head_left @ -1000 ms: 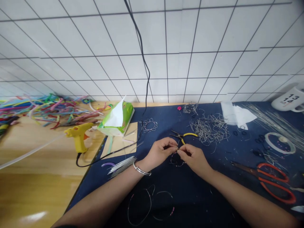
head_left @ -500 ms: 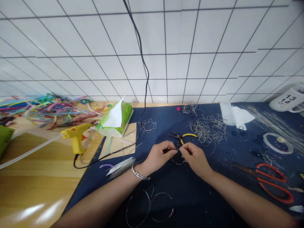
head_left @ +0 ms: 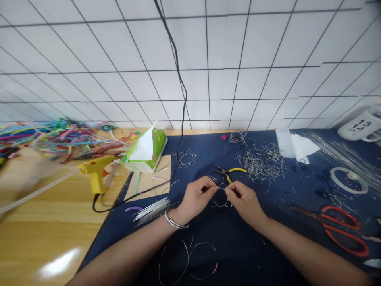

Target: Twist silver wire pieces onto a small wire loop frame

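Note:
My left hand [head_left: 200,197], with a silver bangle [head_left: 175,221] at the wrist, pinches a thin wire piece at its left side. Opposite it, my right hand [head_left: 243,200] pinches the same wire piece [head_left: 219,205], which forms a loop hanging between and below the fingertips. Just beyond my right hand lie pliers with yellow handles [head_left: 237,170]. A flower-shaped wire ring [head_left: 187,158] rests on the dark blue cloth [head_left: 205,145]. Nearer my body are two large wire loops [head_left: 188,255] with some pink beads.
Left: a yellow glue gun [head_left: 97,174], tissue pack [head_left: 145,151], wire bundle [head_left: 153,210] and colourful pipe cleaners [head_left: 68,141]. Right: tangled wires [head_left: 263,162], red-handled scissors [head_left: 342,228], a white ring [head_left: 349,180] and a mug [head_left: 358,125]. A black cord [head_left: 183,93] hangs down the wall.
Both hands have shifted very slightly left, their fingertips a little farther apart. More of the wire loop shows between them.

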`<act>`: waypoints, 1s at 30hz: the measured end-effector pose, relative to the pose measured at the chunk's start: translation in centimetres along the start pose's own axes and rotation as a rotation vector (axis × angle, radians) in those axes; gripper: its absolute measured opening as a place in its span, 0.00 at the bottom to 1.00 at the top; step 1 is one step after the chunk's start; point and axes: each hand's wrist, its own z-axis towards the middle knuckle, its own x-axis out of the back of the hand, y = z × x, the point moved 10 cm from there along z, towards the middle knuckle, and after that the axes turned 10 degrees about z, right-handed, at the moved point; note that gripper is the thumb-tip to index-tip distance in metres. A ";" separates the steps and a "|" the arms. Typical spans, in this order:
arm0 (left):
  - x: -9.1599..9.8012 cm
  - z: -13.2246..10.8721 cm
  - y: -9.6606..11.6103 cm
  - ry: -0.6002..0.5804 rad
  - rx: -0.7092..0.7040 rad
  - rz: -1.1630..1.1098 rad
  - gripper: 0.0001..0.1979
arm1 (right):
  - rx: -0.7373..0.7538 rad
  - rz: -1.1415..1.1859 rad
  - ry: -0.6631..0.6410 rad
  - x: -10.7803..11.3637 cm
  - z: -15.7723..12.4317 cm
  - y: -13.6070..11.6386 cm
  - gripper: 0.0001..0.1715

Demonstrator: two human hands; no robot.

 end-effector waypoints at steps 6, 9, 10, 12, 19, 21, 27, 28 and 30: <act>0.3 0.1 -0.1 -0.004 0.001 0.006 0.07 | -0.007 -0.022 -0.002 -0.3 -0.3 0.0 0.09; 0.2 0.3 -0.1 -0.017 -0.002 -0.030 0.06 | -0.020 -0.023 -0.004 -0.3 -0.2 0.2 0.09; 0.1 0.4 -0.2 -0.036 -0.004 -0.050 0.06 | -0.023 -0.019 -0.010 -0.4 -0.2 0.2 0.09; -0.4 0.6 -0.3 -0.081 -0.003 -0.091 0.06 | -0.025 -0.004 -0.022 -0.4 -0.1 0.3 0.09; -1.5 0.7 -0.6 -0.159 0.028 -0.174 0.07 | -0.052 0.050 -0.076 -0.9 0.2 0.6 0.09; -1.7 0.7 -0.4 -0.186 0.037 -0.212 0.07 | -0.060 0.039 -0.069 -0.8 0.2 0.8 0.09; -2.1 0.4 -1.4 -0.241 0.182 -0.460 0.14 | -0.092 0.119 -0.023 -0.1 0.3 1.4 0.10; -2.2 0.3 -1.6 -0.248 0.211 -0.509 0.15 | -0.097 0.128 -0.017 0.0 0.3 1.5 0.10; -2.5 0.1 -1.9 -0.276 0.259 -0.588 0.16 | -0.101 0.132 -0.005 0.2 0.3 1.5 0.11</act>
